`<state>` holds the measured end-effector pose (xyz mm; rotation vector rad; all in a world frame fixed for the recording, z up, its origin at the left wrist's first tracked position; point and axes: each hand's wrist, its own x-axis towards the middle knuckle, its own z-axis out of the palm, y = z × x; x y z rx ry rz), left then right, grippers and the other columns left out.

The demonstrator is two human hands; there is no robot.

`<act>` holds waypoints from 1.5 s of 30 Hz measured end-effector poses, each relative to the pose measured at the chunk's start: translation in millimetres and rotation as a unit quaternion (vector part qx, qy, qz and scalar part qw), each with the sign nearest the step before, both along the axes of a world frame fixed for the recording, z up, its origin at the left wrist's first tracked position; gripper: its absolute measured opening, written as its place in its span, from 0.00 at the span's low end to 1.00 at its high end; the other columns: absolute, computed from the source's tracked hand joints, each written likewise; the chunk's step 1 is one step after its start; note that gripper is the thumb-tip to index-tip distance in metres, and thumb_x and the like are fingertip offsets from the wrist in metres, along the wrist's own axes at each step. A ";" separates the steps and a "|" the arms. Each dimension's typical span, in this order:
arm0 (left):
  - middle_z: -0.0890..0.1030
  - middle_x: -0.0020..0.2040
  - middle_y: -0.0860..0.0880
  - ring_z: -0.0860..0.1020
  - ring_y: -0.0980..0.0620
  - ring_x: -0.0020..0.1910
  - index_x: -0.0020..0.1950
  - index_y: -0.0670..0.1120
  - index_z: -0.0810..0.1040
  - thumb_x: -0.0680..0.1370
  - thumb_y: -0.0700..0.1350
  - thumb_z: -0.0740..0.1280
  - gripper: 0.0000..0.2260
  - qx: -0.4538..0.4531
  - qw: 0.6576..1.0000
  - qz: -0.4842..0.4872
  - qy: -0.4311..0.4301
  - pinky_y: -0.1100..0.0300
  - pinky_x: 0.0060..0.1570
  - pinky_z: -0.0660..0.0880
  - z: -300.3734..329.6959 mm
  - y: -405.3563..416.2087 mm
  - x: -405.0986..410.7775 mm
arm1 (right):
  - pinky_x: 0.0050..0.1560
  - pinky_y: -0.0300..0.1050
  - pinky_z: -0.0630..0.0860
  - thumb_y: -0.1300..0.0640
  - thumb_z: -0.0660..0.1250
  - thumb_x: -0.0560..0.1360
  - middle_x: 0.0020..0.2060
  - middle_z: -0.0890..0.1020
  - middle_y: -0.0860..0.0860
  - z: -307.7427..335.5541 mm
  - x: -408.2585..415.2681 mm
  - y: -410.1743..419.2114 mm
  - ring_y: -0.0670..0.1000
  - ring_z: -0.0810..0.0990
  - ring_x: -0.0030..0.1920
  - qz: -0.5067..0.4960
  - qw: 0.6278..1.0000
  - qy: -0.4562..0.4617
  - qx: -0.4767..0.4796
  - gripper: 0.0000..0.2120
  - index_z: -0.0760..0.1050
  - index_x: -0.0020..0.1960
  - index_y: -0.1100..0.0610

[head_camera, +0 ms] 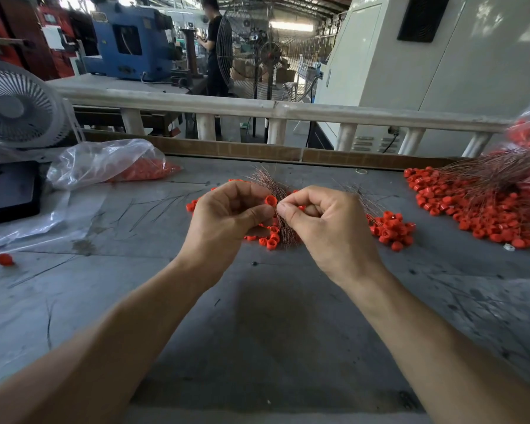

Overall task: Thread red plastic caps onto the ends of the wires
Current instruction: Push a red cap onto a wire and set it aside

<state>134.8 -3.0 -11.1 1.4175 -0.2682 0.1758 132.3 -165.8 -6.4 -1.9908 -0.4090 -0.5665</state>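
Threading in hand: left hand (227,215) pinches a red cap (270,200) and the wire bundle (273,191) above the bench (257,316); right hand (325,221) pinches one wire. Next: steer its tip into the cap's hole

Both my forearms reach forward and angle inward, so my hands meet in the middle, nearly touching. My left hand (227,214) is curled, its fingers (256,213) bent toward my right, thumb extended across to the meeting point. My right hand (328,223) is a loose fist, knuckles up, with thumb and forefinger pinched together just beside my left thumb tip. Both wrists are bare and slightly raised.
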 end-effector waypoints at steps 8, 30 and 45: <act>0.83 0.43 0.41 0.84 0.49 0.39 0.55 0.35 0.79 0.76 0.28 0.69 0.08 -0.005 1.000 0.009 -0.003 0.58 0.43 0.84 -1.7 -1.0 0.7 | 0.24 0.26 0.63 0.61 0.73 0.78 0.18 0.70 0.38 -0.2 -1.5 -0.2 0.40 0.72 0.21 0.013 1.000 0.012 -0.004 0.06 0.84 0.42 0.56; 0.86 0.47 0.40 0.86 0.47 0.43 0.58 0.38 0.81 0.70 0.36 0.71 0.16 -0.116 0.981 -0.098 0.122 0.58 0.42 0.83 -0.4 9.7 6.2 | 0.33 0.35 0.70 0.59 0.74 0.77 0.26 0.79 0.48 -3.3 9.0 -12.4 0.42 0.73 0.28 0.067 0.995 0.049 0.060 0.05 0.85 0.43 0.52; 0.85 0.51 0.37 0.86 0.45 0.48 0.58 0.36 0.82 0.72 0.36 0.70 0.15 -0.110 0.980 -0.114 0.121 0.57 0.47 0.83 0.8 11.2 5.8 | 0.31 0.34 0.68 0.59 0.73 0.78 0.24 0.76 0.44 -1.2 8.3 -15.7 0.41 0.70 0.26 0.071 0.994 0.066 0.056 0.05 0.84 0.43 0.55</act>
